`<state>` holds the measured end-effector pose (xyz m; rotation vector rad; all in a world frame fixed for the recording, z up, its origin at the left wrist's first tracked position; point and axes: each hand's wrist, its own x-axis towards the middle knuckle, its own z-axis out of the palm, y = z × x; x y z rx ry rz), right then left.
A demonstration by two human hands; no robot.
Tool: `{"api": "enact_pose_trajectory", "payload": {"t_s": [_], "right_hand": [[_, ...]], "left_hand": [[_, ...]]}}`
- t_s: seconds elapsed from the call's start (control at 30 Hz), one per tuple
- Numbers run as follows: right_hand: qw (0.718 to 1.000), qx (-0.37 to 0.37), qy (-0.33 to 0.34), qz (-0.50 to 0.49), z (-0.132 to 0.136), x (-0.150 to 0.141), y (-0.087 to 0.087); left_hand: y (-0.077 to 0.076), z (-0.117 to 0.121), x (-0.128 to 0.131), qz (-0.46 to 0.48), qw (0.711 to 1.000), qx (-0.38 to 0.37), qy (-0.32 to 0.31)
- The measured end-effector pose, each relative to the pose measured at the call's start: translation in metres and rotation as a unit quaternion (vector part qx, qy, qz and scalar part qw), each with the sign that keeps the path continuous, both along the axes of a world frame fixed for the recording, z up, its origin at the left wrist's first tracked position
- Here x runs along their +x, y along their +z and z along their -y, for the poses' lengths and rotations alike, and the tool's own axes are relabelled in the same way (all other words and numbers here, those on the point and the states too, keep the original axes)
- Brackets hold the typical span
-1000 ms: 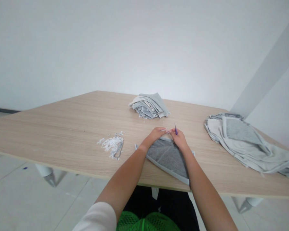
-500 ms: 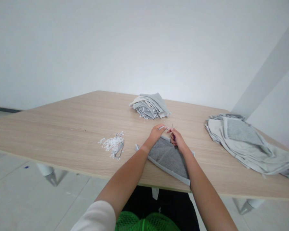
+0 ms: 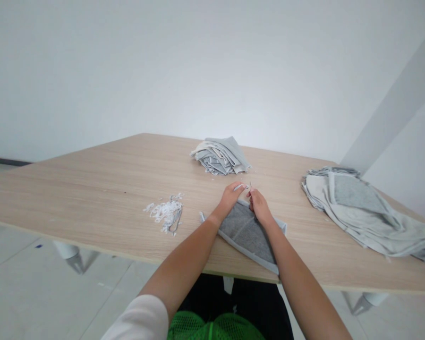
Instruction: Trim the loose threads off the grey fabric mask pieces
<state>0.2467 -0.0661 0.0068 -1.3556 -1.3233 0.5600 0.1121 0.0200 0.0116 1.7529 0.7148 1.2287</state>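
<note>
Here, a grey cloth (image 3: 246,231) flat on the table (image 3: 92,189), directly under both hands: left hand (image 3: 229,199) lying fingers-out on its top edge, right hand (image 3: 259,208) pinching a thin tool (image 3: 250,185) just above it. Cloth stacks (image 3: 219,156) beyond, white scraps (image 3: 165,213) left.

A plain sewing workroom, long wooden table (image 3: 92,189), stacked grey fabric (image 3: 219,156) far, heaped fabric (image 3: 361,212) right, white trimmings (image 3: 165,213), tiled floor (image 3: 38,255)
</note>
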Motion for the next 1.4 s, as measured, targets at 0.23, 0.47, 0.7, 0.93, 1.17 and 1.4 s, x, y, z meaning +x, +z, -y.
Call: {"api": "enact_pose_trajectory", "payload": {"t_s": [0.23, 0.47, 0.7, 0.93, 1.17, 1.4], "right_hand": [[0.995, 0.038, -0.014, 0.087, 0.002, -0.007, -0.003], [0.997, 0.024, -0.012, 0.072, -0.005, -0.014, -0.01], [0.995, 0.034, -0.025, 0.092, -0.006, -0.016, -0.011], [0.997, 0.025, -0.04, 0.063, -0.007, -0.017, -0.013], [0.996, 0.029, -0.055, 0.066, -0.006, -0.019, -0.012], [0.992, 0.031, -0.067, 0.1, -0.01, -0.016, -0.015]], "left_hand": [[0.002, 0.007, 0.002, -0.016, 0.998, 0.027, 0.058], [0.003, 0.021, 0.004, -0.049, 0.988, 0.075, 0.122], [0.002, 0.022, 0.006, -0.051, 0.985, 0.088, 0.137], [-0.004, 0.022, 0.007, -0.048, 0.986, 0.099, 0.122], [-0.003, 0.023, 0.007, -0.062, 0.987, 0.091, 0.118], [-0.006, 0.021, 0.008, -0.066, 0.988, 0.081, 0.114]]}}
